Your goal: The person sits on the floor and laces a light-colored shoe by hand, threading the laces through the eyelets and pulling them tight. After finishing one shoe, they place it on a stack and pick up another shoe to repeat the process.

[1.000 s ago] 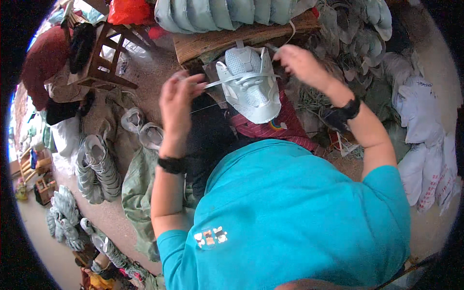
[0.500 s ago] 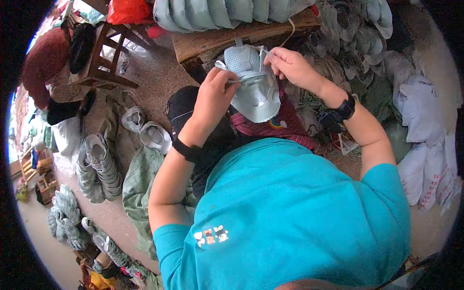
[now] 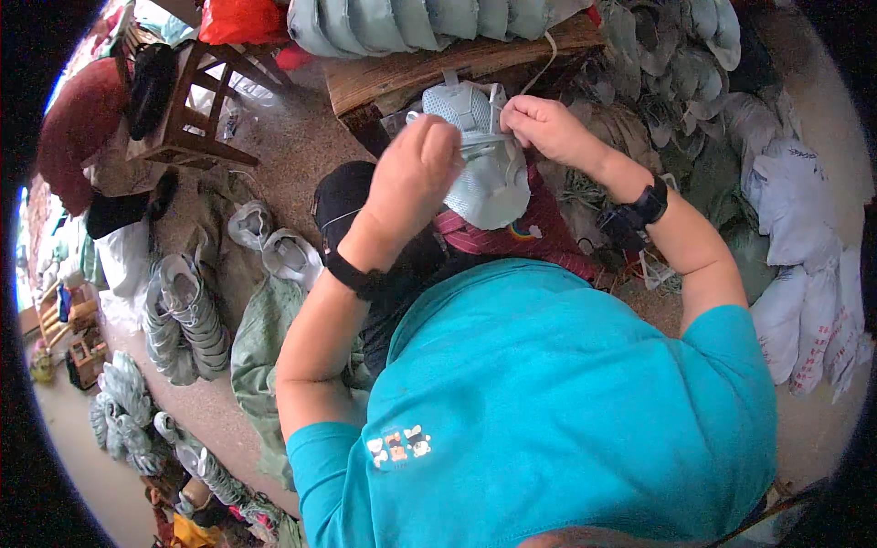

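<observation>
A pale grey-green shoe upper (image 3: pixel 493 187) with mesh parts lies over my lap, its tongue (image 3: pixel 461 105) pointing away from me. My left hand (image 3: pixel 422 163) is closed above the upper's left side, its fingertips turned from view, so what they hold is hidden. On the other side my right hand (image 3: pixel 541 126) pinches at the upper's right edge flap, thumb and forefinger together. A dark red cloth (image 3: pixel 548 233) with a rainbow patch lies beneath the upper.
A wooden bench (image 3: pixel 393 82) carries a row of nested uppers (image 3: pixel 402 23). Stacked uppers (image 3: pixel 187 310) and a green sack (image 3: pixel 265 342) lie on the floor to the left. White bags (image 3: pixel 799 205) stand at the right. A wooden chair (image 3: pixel 196 119) is at the far left.
My left hand has moved up and to the right, turning over the upper and covering part of it. My right hand has shifted only slightly at the edge.
</observation>
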Available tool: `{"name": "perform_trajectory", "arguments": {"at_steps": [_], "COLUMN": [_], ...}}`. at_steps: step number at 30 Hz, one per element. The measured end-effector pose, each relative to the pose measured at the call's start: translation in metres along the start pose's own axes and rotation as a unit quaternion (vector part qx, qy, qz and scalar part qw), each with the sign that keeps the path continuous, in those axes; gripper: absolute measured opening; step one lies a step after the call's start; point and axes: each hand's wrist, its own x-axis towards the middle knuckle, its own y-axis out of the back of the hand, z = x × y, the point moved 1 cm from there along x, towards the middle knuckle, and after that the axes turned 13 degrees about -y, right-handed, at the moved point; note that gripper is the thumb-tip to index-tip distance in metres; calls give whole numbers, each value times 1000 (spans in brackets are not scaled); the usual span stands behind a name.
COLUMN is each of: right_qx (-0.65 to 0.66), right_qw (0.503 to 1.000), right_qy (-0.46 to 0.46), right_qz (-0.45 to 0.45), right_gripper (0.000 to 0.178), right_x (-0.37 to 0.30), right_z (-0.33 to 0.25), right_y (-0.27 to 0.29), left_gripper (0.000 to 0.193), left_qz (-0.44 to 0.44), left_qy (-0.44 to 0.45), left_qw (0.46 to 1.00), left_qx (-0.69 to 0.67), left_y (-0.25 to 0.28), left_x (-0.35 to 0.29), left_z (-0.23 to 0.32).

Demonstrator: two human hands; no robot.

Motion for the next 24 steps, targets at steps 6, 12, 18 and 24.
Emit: {"name": "perform_trajectory", "arguments": {"at_steps": [6,12,18,24], "right_qx": [-4,10,-47,28], "right_qw": [999,996,995,985], "right_qy": [23,-28,-48,-139], "right_qz": [-32,-86,-74,-100], "right_gripper": [25,27,30,25], "right_x": [-2,-8,0,8], "right_z": [1,-8,-8,-6], "right_y": [2,4,7,14], "left_gripper": [16,14,20,20], "left_qz": [36,-39,-98,-24], "left_qy": [94,69,-18,-16], "left_qw": [989,991,988,997], "left_qx": [-106,-112,-120,68], "left_y": [-2,-5,-1,-13], "left_x": [-20,-20,-13,-20], "left_z": [-12,-21,-10,-13]}}
